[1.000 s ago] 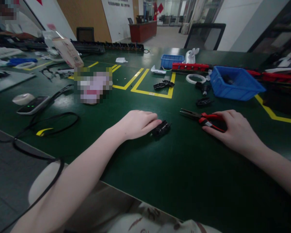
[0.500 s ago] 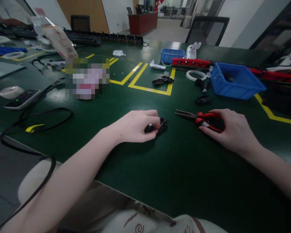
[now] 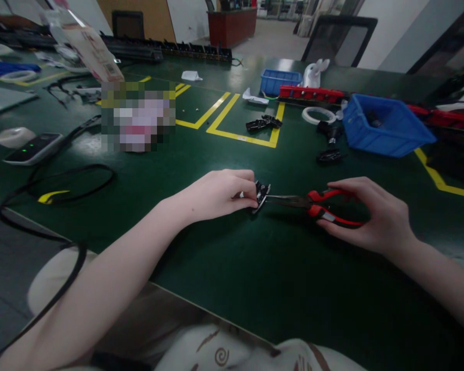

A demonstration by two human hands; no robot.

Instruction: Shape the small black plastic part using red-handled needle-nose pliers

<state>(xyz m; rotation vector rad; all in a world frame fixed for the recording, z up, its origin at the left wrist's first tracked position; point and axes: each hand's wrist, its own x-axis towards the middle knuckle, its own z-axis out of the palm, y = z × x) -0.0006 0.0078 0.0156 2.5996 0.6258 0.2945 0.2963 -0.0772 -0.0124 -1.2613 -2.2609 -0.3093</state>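
Observation:
My left hand [image 3: 234, 189] pinches a small black part with silvery edges [image 3: 262, 197] just above the green table [image 3: 216, 263]. Fingers cover much of that part. Red-handled needle-nose pliers [image 3: 316, 204] are in my right hand [image 3: 375, 214], thumb and fingers around the spread handles. The long jaws point left, a little apart, and their tips reach the right edge of the black part. Whether the tips grip it I cannot tell.
Beyond my hands lie black pieces [image 3: 263, 123] by yellow tape and another black piece [image 3: 330, 155]. A blue bin [image 3: 386, 129] stands at right, beside a white tape ring [image 3: 318, 115]. Black cable [image 3: 81, 169] loops at left.
The pliers have moved to the black part, and their handles and jaws have spread. My left hand has turned the part so its edge faces the pliers.

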